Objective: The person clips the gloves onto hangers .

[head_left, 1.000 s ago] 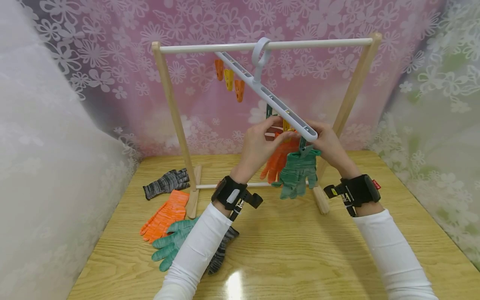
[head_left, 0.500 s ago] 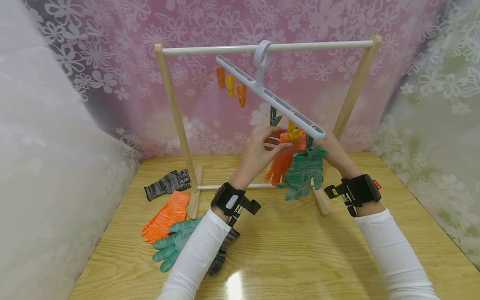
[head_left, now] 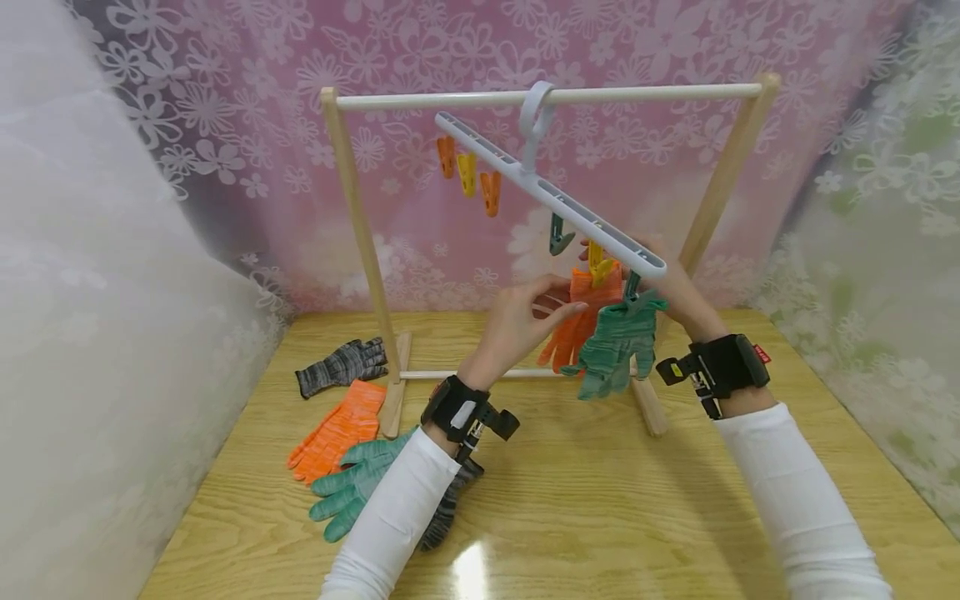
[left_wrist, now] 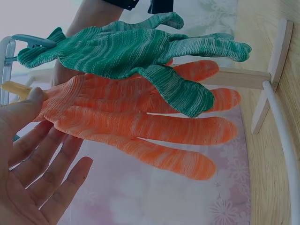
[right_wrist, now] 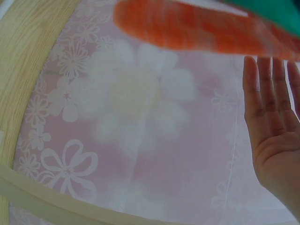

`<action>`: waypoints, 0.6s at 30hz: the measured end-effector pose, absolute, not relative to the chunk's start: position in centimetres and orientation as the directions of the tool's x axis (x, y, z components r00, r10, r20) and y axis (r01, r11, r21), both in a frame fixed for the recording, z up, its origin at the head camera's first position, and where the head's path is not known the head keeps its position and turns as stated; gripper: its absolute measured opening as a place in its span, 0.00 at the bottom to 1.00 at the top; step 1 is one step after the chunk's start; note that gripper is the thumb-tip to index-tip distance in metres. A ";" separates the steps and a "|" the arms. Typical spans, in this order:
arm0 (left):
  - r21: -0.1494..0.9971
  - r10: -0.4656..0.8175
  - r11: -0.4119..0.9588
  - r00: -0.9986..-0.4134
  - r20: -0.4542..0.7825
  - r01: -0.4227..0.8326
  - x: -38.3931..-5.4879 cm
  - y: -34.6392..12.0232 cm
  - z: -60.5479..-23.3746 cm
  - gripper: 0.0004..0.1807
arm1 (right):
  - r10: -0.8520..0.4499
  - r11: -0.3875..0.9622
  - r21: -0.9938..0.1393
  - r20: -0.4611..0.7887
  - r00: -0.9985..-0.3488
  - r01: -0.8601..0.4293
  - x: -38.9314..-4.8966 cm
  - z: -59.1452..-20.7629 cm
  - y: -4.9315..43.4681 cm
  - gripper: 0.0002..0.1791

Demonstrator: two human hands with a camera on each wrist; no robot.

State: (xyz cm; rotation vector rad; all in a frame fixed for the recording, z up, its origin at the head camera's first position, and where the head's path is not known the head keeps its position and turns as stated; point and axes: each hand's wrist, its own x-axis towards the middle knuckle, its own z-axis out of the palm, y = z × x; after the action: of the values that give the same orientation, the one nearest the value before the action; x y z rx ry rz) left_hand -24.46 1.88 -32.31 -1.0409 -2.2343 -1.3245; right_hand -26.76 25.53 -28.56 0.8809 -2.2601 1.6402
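An orange knit glove [head_left: 587, 310] hangs by its cuff from a yellow clip [head_left: 600, 272] on the pale hanger [head_left: 570, 210]. In front of it, a green glove [head_left: 618, 343] hangs from a dark clip at the hanger's near end. My left hand [head_left: 517, 321] is at the orange cuff, thumb by the clip and fingers extended behind the glove in the left wrist view. Partly behind the hanger and green glove is my right hand [head_left: 681, 293]. The right wrist view shows its straight fingers [right_wrist: 266, 96] beside the orange glove.
Wooden posts [head_left: 720, 183] and a white rail [head_left: 660, 93] carry the hanger. Bare orange and yellow clips [head_left: 467, 175] and a dark green one [head_left: 558, 237] hang from it. Grey [head_left: 343, 367], orange [head_left: 339, 429], green [head_left: 360, 483] and dark [head_left: 448, 508] gloves lie at left.
My left hand has moved slightly down from the yellow clip, its thumb and fingers spreading apart. My right hand has also drawn back a little. The hanger with its gloves has swung slightly.
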 end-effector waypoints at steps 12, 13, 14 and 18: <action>0.586 0.418 0.298 -0.655 0.629 0.753 -24.0 0.9 -32.7 0.13 | -0.553 0.144 -0.729 0.502 -0.665 -0.669 -29.3 -27.3 24.7 0.25; 0.585 0.417 0.299 -0.655 0.630 0.754 -23.9 0.7 -32.7 0.13 | -0.566 0.122 -0.745 0.490 -0.663 -0.655 -29.4 -27.1 24.6 0.25; 0.584 0.416 0.300 -0.654 0.632 0.754 -23.9 0.6 -32.7 0.13 | -0.573 0.081 -0.777 0.477 -0.667 -0.624 -29.4 -26.9 24.4 0.24; 0.568 0.412 0.306 -0.645 0.644 0.764 -23.8 -0.4 -33.1 0.12 | -0.580 -0.022 -0.856 0.432 -0.691 -0.517 -29.5 -25.9 23.6 0.21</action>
State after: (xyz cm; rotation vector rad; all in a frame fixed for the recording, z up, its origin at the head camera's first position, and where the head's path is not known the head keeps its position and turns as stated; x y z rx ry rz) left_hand -23.84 -0.41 -33.13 -1.0503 -2.2007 -1.2752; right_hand -29.46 23.57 -25.94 1.2539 -2.2328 1.9095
